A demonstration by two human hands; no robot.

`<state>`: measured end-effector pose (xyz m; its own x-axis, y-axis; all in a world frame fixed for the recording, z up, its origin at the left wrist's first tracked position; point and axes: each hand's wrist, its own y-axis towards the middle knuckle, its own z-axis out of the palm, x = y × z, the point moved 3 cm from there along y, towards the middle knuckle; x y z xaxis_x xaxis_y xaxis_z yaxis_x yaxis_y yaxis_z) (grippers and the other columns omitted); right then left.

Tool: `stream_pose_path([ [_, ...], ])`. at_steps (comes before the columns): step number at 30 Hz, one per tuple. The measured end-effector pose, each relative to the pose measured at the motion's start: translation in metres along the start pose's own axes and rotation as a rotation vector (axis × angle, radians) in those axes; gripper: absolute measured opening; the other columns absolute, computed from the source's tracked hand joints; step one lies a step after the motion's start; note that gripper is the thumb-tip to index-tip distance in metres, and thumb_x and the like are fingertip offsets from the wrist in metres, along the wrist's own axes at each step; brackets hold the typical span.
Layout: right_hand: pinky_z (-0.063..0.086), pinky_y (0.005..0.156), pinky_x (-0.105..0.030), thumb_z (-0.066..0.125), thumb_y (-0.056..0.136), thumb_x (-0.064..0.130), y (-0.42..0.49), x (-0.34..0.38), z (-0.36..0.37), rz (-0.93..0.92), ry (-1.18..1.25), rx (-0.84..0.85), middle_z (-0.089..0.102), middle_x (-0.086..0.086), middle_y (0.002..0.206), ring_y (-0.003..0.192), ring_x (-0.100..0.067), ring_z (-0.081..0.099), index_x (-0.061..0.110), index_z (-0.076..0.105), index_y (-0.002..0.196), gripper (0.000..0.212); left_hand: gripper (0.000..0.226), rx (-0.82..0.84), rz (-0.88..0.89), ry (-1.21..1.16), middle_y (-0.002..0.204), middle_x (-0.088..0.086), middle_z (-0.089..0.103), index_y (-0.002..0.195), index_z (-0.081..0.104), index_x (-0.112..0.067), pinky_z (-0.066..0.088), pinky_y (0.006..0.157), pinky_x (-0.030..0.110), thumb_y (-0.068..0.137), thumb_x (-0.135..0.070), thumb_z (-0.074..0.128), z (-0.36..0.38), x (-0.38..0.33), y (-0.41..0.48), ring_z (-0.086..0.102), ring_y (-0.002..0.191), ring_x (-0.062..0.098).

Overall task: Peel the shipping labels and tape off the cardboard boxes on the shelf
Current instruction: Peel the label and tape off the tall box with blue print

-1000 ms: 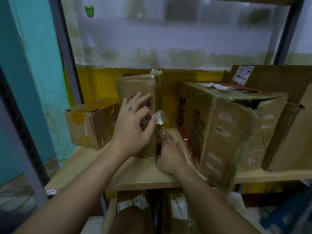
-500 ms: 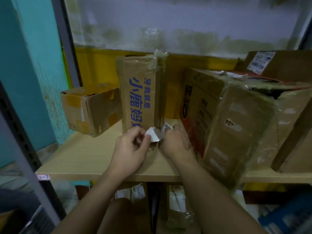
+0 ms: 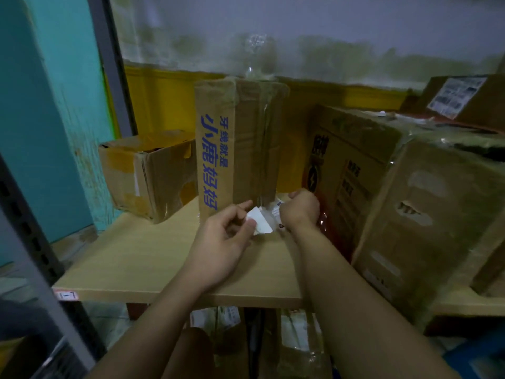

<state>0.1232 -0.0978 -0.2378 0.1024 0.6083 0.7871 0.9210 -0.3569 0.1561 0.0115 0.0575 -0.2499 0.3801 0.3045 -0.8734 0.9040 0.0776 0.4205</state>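
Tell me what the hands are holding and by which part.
The left hand pinches the label by its left edge, thumb against forefinger. The right hand grips its right end, near the foot of the tall box.

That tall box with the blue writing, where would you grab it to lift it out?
Probably by its two sides, high up, from the front: the tall box stands upright, its top clears the small box on its left, and a gap separates it from the big box on its right.
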Motion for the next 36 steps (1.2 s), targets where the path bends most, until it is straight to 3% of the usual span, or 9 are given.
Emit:
stream_pose_path([
  [2,0.05,0.094,-0.035,0.055,0.087,-0.001,0.001,-0.003,-0.001,0.043,0.195,-0.044,0.065,-0.012,0.119,0.11,-0.029,0.06,0.009,0.068,0.108,0.027,0.02,0.044,0.011,0.093,0.117,-0.013,0.068,0.078,0.058,-0.007,0.046,0.089,0.013,0.093,-0.018,0.064,0.004,0.002,0.003,0.052,0.124,-0.006],
  [7,0.052,0.085,-0.029,0.047,0.08,-0.01,-0.01,0.012,-0.002,-0.08,0.343,-0.089,0.066,0.0,0.091,0.092,-0.019,0.062,0.014,0.07,0.095,0.037,0.019,0.058,-0.047,0.298,0.12,-0.005,0.069,0.077,0.06,-0.013,0.041,0.077,0.0,0.093,-0.023,0.063,0.008,0.005,0.002,0.052,0.122,-0.007],
  [11,0.051,0.08,-0.023,0.049,0.082,-0.011,-0.014,0.028,-0.006,-0.202,0.359,-0.119,0.063,0.005,0.086,0.091,-0.014,0.062,0.017,0.071,0.092,0.037,0.02,0.047,-0.065,0.32,0.115,-0.007,0.07,0.075,0.057,-0.015,0.044,0.077,0.008,0.093,-0.024,0.062,0.005,0.003,0.001,0.053,0.123,-0.005],
  [16,0.044,0.067,-0.01,0.058,0.087,-0.003,-0.01,0.076,-0.06,-0.374,0.492,-0.236,0.067,0.004,0.092,0.087,-0.007,0.062,0.018,0.071,0.097,0.027,0.02,0.06,-0.104,0.298,0.09,-0.002,0.073,0.078,0.058,-0.015,0.053,0.079,0.033,0.093,-0.028,0.062,0.005,0.001,0.0,0.066,0.09,0.01],
  [19,0.043,0.062,-0.008,0.06,0.087,0.002,-0.031,0.082,-0.089,-0.492,0.301,-0.235,0.065,0.004,0.099,0.086,-0.007,0.061,0.023,0.069,0.1,0.027,0.021,0.027,-0.106,0.276,0.062,-0.008,0.061,0.076,0.059,-0.015,0.042,0.058,0.019,0.093,-0.027,0.064,0.004,-0.001,0.0,0.054,0.058,0.001],
  [23,0.053,0.073,-0.022,0.063,0.09,0.011,-0.09,0.039,-0.083,-0.566,0.323,-0.291,0.061,0.006,0.102,0.084,-0.002,0.058,0.036,0.062,0.092,0.026,0.019,-0.009,-0.171,0.137,0.071,0.002,0.069,0.077,0.065,-0.012,0.039,0.056,0.012,0.091,-0.025,0.068,0.002,0.0,0.002,0.053,0.056,-0.001],
  [28,0.047,0.068,-0.009,0.065,0.086,0.003,-0.145,0.003,-0.075,-0.557,0.552,-0.222,0.061,0.005,0.105,0.085,0.001,0.06,0.043,0.059,0.089,0.04,0.016,-0.007,-0.251,-0.06,0.076,0.009,0.074,0.08,0.069,-0.006,0.055,0.077,0.035,0.09,-0.019,0.07,-0.002,0.0,-0.001,0.067,0.071,0.017],
  [32,0.05,0.058,-0.016,0.067,0.086,0.001,-0.151,-0.024,-0.064,-0.241,0.707,0.014,0.07,0.001,0.099,0.07,-0.004,0.065,0.032,0.065,0.101,0.035,0.015,0.088,-0.312,-0.204,0.081,0.017,0.073,0.077,0.065,-0.004,0.057,0.081,0.037,0.088,-0.012,0.07,0.006,-0.009,-0.008,0.069,0.078,0.024],
  [36,0.053,0.058,-0.027,0.063,0.088,-0.003,-0.151,-0.028,-0.066,-0.071,0.855,0.175,0.073,0.015,0.088,0.063,-0.01,0.066,0.024,0.061,0.114,0.037,0.015,0.16,-0.303,-0.355,0.074,0.006,0.07,0.073,0.064,-0.006,0.06,0.071,0.025,0.087,-0.008,0.069,0.022,-0.019,-0.018,0.068,0.073,0.014],
])
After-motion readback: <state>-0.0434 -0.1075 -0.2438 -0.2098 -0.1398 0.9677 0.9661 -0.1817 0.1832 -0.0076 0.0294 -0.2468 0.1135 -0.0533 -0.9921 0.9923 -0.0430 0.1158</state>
